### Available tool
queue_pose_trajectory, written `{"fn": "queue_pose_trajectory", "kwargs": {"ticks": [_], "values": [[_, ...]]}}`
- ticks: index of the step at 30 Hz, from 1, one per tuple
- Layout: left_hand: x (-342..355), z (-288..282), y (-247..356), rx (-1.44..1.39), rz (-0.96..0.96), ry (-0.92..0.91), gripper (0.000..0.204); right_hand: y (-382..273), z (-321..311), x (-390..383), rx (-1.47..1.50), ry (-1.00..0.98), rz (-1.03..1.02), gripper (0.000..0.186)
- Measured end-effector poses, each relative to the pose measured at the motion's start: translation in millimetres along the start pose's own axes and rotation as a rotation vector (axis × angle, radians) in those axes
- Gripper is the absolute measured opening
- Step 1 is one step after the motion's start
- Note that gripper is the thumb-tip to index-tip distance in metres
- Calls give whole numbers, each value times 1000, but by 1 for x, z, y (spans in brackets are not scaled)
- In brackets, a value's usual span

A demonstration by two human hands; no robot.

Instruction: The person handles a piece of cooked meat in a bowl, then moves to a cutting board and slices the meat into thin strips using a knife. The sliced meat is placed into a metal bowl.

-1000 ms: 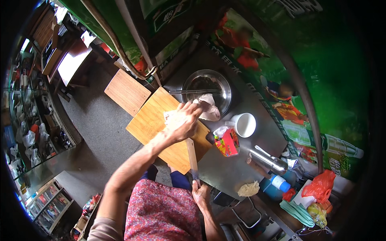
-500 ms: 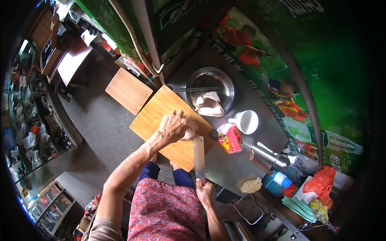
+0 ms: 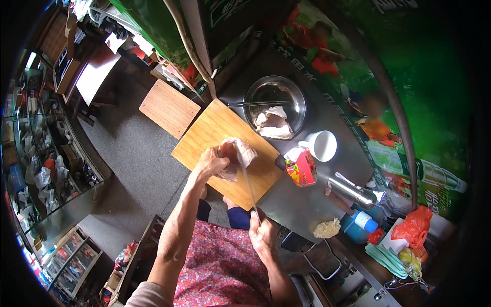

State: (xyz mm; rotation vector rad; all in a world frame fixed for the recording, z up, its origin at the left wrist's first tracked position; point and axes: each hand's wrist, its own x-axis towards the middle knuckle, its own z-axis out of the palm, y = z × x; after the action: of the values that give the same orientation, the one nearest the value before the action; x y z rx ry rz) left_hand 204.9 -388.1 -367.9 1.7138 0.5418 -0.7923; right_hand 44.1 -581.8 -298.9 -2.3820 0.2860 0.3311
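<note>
On the wooden cutting board [image 3: 199, 135] lies a piece of pale pink raw meat [image 3: 244, 151], spread so that its reddish inner side shows. My left hand [image 3: 210, 165] grips its left side with fingers closed. In my right hand [image 3: 262, 235] is the handle of a cleaver [image 3: 249, 188], its blade seen nearly edge-on and its tip end against the meat. Beyond the board, a steel bowl [image 3: 300, 97] holds more pale raw pieces [image 3: 276, 125], with chopsticks [image 3: 258, 104] laid across the rim.
Right of the board stand a white mug [image 3: 323, 146], a red and yellow packet [image 3: 302, 169] and a steel flask-like cylinder [image 3: 353, 190]. A tan scrubber [image 3: 326, 228] rests near the metal table's edge. A smaller wooden board [image 3: 169, 108] sits at the left.
My left hand has drawn the meat's left side back, opening the lump out. The cleaver has turned from broad side showing to nearly edge-on and now meets the meat.
</note>
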Motion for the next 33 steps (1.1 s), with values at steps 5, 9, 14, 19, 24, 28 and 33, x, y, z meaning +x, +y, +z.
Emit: {"fn": "queue_pose_trajectory", "kwargs": {"ticks": [5, 9, 14, 19, 24, 28, 33], "values": [[22, -3, -23, 52, 29, 69, 43, -20, 15, 50, -106, -185, 44, 25], [20, 3, -40, 125, 120, 226, 48, -17, 30, 61, -202, -259, -63, 16], [16, 15, -53, 128, 207, 365, 53, -39, 38, 61, -245, -296, 52, 14], [18, 26, -67, 208, 276, 399, 48, -37, 50, 65, -236, -336, 84, 16], [-3, 29, -47, 384, 332, 432, 58, -38, 59, 70, -240, -330, 135, 19], [5, 28, -65, 451, 465, 471, 61, -43, 71, 78, -213, -327, 184, 22], [-2, 31, -54, 337, 356, 387, 61, -66, 69, 111, -124, -425, 289, 24]]}}
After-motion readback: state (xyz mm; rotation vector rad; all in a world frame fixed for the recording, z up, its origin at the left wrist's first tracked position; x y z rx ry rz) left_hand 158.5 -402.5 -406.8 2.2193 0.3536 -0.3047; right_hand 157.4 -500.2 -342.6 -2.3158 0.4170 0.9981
